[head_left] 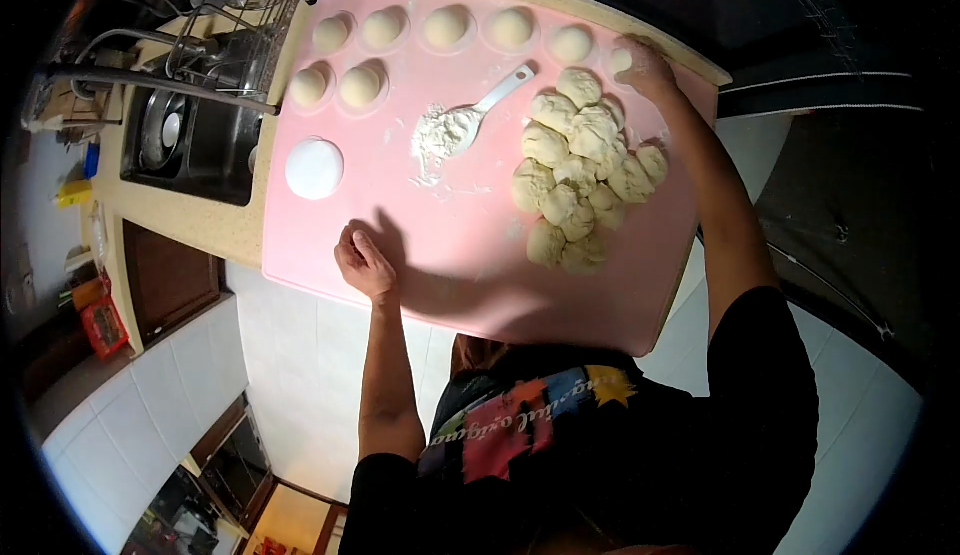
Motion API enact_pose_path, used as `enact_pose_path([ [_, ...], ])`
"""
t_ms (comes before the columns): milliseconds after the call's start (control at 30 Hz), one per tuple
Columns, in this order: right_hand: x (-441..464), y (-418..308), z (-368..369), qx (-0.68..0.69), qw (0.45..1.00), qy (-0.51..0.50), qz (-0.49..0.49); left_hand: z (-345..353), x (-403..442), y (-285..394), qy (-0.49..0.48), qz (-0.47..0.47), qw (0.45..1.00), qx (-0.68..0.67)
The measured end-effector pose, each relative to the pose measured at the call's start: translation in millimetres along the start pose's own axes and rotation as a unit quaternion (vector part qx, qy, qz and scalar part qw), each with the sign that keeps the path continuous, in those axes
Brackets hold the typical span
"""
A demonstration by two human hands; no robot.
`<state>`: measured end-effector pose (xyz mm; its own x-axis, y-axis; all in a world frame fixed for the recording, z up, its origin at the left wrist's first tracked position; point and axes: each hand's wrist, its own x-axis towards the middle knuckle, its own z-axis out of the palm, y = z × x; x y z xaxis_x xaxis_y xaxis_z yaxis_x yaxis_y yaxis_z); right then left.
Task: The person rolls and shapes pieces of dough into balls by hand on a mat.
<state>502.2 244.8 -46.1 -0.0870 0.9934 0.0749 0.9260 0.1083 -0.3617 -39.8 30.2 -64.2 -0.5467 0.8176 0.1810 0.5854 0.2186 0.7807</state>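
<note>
A pink mat (450,245) covers the worktop. My right hand (647,67) is at the mat's far right, its fingers round a smooth dough ball (622,60) at the end of the back row. My left hand (366,263) hovers over the near left part of the mat, fingers curled in, with nothing visible in them. Other smooth balls (447,26) sit on small round papers along the back and back left. Rough dough pieces (575,170) lie clustered right of centre. A white spoon (494,94) rests in a heap of flour (440,133).
A stack of white paper rounds (315,168) lies at the mat's left. Beyond the left edge are a steel sink (215,150) and a metal dish rack (150,83). A dark wall borders the back, and the worktop rim (700,65) runs along it.
</note>
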Motion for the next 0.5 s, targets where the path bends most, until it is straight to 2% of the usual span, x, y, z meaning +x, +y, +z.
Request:
enact_pose_path([
  [100,3,-16,-5,-0.056,0.998,-0.022,0.031,-2,0,4,-0.007,-0.004,1.0,0.012],
  [200,5,-22,-14,-0.026,0.992,-0.085,0.086,-2,0,5,-0.02,-0.036,0.999,-0.019],
  [233,-2,-34,-17,-0.059,0.995,-0.035,0.077,0,0,3,-0.008,-0.021,1.0,-0.004],
  [267,-4,-44,-23,-0.057,0.995,-0.036,0.074,1,1,1,-0.006,-0.023,1.0,-0.002],
  [333,-12,-63,-33,-0.119,0.984,0.129,0.006,-2,0,2,-0.024,-0.004,1.0,0.015],
  [400,-37,-80,-41,-0.085,0.989,0.119,0.01,-1,1,-3,-0.021,0.006,1.0,0.002],
  [467,-68,-95,-52,-0.018,0.995,-0.004,0.103,1,0,0,-0.012,-0.021,1.0,0.005],
  [500,-87,-82,-43,0.035,0.993,-0.015,0.11,3,1,1,-0.015,-0.019,1.0,0.002],
])
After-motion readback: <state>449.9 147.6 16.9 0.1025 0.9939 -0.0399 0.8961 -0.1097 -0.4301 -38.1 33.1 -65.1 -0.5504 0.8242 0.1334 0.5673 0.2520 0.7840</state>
